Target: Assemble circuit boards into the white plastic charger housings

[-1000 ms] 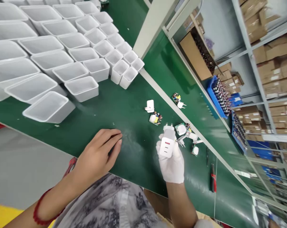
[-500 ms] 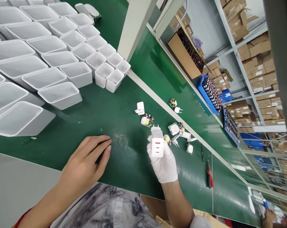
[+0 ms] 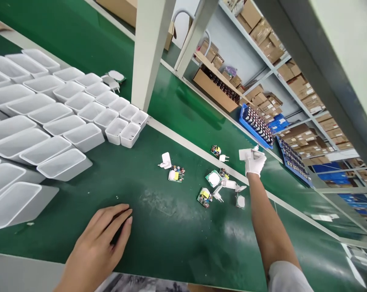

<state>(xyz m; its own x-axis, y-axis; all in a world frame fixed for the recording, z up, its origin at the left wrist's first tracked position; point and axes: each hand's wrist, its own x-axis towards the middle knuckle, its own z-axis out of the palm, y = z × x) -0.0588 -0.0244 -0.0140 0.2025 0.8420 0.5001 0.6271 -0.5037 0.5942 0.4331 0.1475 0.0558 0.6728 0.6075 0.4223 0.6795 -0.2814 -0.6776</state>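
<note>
My left hand (image 3: pixel 95 243), bare, rests on the green work table with its fingers stretched loosely and nothing held in them. Far out to the right, my white-gloved right hand (image 3: pixel 255 165) is closed around a white plug-in charger (image 3: pixel 245 154), held above the table. Between the hands lie several opened charger parts: a circuit board (image 3: pixel 175 174) beside a white shell piece (image 3: pixel 166 159), another board (image 3: pixel 204 197) with a yellow part, and a board with a white pad (image 3: pixel 214 178). A small board (image 3: pixel 240 201) sits just below my right hand.
Rows of open white plastic shells (image 3: pixel 61 164) stand at the left. A pale upright post (image 3: pixel 151 56) rises from the metal strip (image 3: pixel 183 142) across the table. Beyond it are blue trays (image 3: pixel 256 127) of parts, a cardboard box (image 3: pixel 215 91) and shelves of cartons (image 3: pixel 295 77).
My right hand has reached away and to the right with the charger, past the loose boards. My left hand stays resting on the table. The view has shifted, and the red-handled pliers no longer show.
</note>
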